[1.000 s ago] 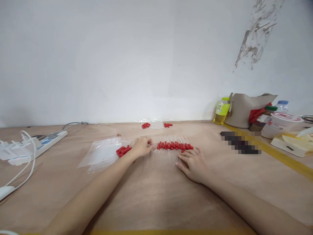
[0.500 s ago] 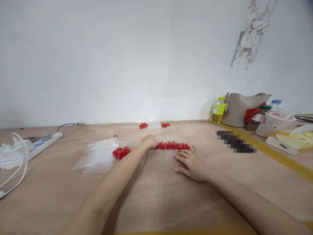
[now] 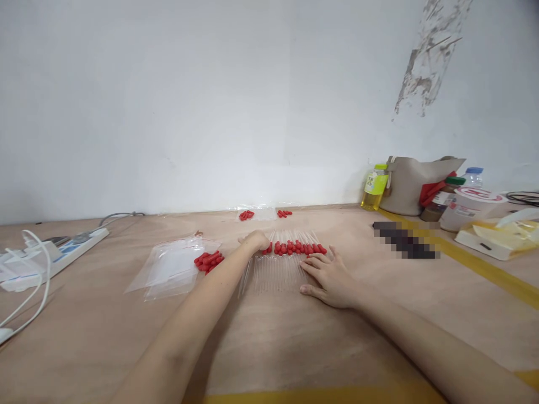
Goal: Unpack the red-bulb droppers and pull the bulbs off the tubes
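Note:
A row of small red pieces (image 3: 290, 247) lies across a bundle of thin clear sticks (image 3: 273, 276) on the wooden table. At the row's left end, my left hand (image 3: 256, 241) bends downward with its fingers curled in beside a red piece. Its fingertips and whatever they pinch are hidden. My right hand (image 3: 328, 279) rests at the row's right end, fingers apart, their tips by the sticks and red pieces. A loose pile of red pieces (image 3: 208, 262) sits left of my left forearm.
Clear plastic bags (image 3: 172, 266) lie to the left, with a white power strip (image 3: 76, 249) beyond. At the wall is another clear bag (image 3: 265, 214) with red pieces. To the right stand a yellow bottle (image 3: 374, 189), a grey bag (image 3: 404, 188) and a white tub (image 3: 469, 210).
A small gap has appeared between the red piece by my left hand and the rest of the row. My left hand has shifted slightly left; my right hand stays about where it was.

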### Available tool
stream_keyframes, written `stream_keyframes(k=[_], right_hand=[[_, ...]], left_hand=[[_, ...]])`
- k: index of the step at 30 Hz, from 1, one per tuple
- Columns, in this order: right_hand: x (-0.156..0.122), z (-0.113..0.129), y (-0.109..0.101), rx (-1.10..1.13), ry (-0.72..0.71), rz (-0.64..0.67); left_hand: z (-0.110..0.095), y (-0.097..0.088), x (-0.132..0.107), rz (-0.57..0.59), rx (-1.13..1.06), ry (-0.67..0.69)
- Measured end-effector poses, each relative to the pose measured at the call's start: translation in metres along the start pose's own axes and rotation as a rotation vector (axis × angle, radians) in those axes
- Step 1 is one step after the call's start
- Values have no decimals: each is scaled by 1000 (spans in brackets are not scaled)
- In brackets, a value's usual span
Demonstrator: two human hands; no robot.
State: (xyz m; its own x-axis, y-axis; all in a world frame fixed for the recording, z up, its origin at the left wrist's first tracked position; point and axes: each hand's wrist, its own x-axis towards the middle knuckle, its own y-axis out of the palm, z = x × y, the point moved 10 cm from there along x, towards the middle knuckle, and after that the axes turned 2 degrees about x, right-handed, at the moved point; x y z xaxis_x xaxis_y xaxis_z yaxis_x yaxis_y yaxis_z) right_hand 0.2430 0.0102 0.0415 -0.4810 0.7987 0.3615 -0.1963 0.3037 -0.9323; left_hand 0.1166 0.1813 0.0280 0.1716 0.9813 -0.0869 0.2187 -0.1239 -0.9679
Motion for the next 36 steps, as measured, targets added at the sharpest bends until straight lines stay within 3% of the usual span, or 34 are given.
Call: stream_keyframes(k=[5,8,10,11,13,16,20,24,28,36], right_hand=[[1,-4,-11,28,39,-95],[0,-7,-22,59,76,-227],[-3,-11,-30,92,104,-345],[-5,-12,-35,110,116,-410],[-9,-13,-42,141,121,-525],[-10,-3,-46,152,63,-578],[-1,23,-40,123,-72,-487],[4,44,-35,129,-163,-505],[6,52,-29,175,-196,-512],[4,55,-26,164,-198,-479]], left_hand=[[-8,-29,-18,-99,41,-10],[-19,-58,-45,-236,29,121],[-23,-67,-70,-290,19,252],[-25,-66,-83,-300,15,340],[-35,-64,-120,-383,-2,644],[-22,-47,-155,-486,-47,811],[-5,-29,-175,-600,-142,872],[-3,-29,-181,-696,-223,859],[-10,-28,-182,-678,-216,855],[-18,-24,-186,-642,2,865]])
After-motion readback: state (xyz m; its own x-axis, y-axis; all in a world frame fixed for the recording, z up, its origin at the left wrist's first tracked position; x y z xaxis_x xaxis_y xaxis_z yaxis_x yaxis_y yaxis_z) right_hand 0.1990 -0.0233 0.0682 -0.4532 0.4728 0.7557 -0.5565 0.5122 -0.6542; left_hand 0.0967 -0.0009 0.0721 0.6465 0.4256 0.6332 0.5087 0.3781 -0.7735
